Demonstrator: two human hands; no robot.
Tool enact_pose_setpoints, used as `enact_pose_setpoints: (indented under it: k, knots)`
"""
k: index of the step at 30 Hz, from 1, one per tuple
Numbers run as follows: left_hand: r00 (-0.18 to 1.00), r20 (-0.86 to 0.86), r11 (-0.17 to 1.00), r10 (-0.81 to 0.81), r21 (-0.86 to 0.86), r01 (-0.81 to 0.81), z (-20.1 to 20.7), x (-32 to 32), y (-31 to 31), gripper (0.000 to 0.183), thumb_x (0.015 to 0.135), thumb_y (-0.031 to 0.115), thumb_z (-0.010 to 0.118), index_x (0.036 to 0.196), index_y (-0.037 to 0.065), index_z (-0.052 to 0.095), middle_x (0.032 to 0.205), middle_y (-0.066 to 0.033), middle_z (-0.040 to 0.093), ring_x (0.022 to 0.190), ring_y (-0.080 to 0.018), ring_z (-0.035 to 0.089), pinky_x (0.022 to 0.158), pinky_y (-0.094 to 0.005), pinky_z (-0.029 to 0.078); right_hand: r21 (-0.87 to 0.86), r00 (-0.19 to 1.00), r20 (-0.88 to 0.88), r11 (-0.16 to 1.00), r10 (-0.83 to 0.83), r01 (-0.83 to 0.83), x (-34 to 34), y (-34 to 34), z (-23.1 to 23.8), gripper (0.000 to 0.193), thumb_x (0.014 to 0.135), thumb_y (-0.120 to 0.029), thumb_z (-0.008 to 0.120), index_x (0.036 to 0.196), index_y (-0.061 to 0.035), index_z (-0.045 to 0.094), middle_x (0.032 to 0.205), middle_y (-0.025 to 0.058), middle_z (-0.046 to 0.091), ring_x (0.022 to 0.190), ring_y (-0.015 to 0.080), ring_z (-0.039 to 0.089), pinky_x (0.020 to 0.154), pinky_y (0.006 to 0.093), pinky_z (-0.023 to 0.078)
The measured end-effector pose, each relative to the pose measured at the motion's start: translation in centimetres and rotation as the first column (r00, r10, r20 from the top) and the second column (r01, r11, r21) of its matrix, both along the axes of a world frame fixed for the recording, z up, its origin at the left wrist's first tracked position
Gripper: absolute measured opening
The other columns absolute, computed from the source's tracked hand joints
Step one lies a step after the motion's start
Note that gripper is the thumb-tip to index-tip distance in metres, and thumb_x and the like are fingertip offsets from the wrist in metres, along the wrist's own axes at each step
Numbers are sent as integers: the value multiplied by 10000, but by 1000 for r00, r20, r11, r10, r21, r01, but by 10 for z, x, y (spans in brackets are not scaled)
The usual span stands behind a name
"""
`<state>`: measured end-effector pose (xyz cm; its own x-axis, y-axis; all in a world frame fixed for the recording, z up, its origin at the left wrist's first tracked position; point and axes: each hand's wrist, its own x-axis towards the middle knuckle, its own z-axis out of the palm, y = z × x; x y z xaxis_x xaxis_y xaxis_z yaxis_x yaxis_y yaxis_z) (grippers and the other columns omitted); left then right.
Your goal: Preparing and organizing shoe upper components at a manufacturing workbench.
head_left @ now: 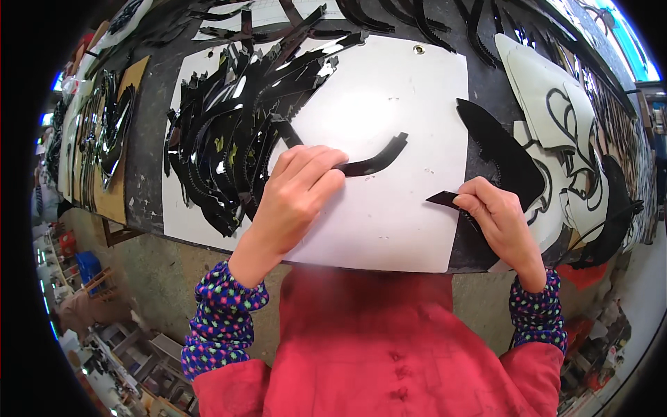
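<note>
My left hand [299,191] is closed over the middle of a curved black strip [375,161]. One end of that strip shows to the right of my fingers, bending up to a narrow tip. At the right, my right hand [495,215] pinches a dark, pointed strip [442,199] between thumb and fingers, over the right edge of the white board [389,229]. Left of my left hand lies a heap of glossy black strips [229,125] with notched edges, piled on the board. Beyond my right hand rests a wide black piece [500,149] with a toothed inner edge.
Pale sheets with black curved strips [556,104] lie at the table's right side. More black strips [417,17] run along the far edge. To the left, a brown board [128,139] carries shiny dark strips. A blue object [88,267] stands below on the left.
</note>
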<state>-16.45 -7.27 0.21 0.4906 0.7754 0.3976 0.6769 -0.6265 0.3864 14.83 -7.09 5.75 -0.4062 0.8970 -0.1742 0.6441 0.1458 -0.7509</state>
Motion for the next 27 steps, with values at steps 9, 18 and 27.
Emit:
enact_pose_setpoints:
  k: [9, 18, 27]
  knots:
    - [939, 278, 904, -203, -315, 289, 12, -10, 5, 188, 740, -86, 633, 840, 71, 608, 994, -27, 695, 1121, -248, 628, 1025, -443, 431, 27, 999, 31, 999, -22, 21, -3, 3, 1, 122, 959, -88, 665, 915, 22, 638, 741, 130, 644, 643, 245, 637, 612, 320, 487]
    - [696, 376, 552, -612, -427, 716, 38, 0, 12, 220, 799, 60, 687, 653, 118, 533, 701, 49, 614, 1096, -199, 631, 1162, -584, 279, 25, 997, -5, 996, -81, 81, -2, 3, -1, 127, 962, -93, 672, 907, 20, 652, 702, 96, 615, 595, 165, 574, 580, 287, 455]
    - [490, 52, 363, -870, -604, 709, 56, 0, 64, 172, 700, 58, 691, 595, 67, 555, 676, -23, 602, 917, -219, 625, 1127, -488, 388, 7, 999, 38, 1000, -13, 13, -13, -1, 1, 113, 957, -87, 666, 923, 19, 647, 760, 136, 643, 641, 267, 632, 608, 322, 488]
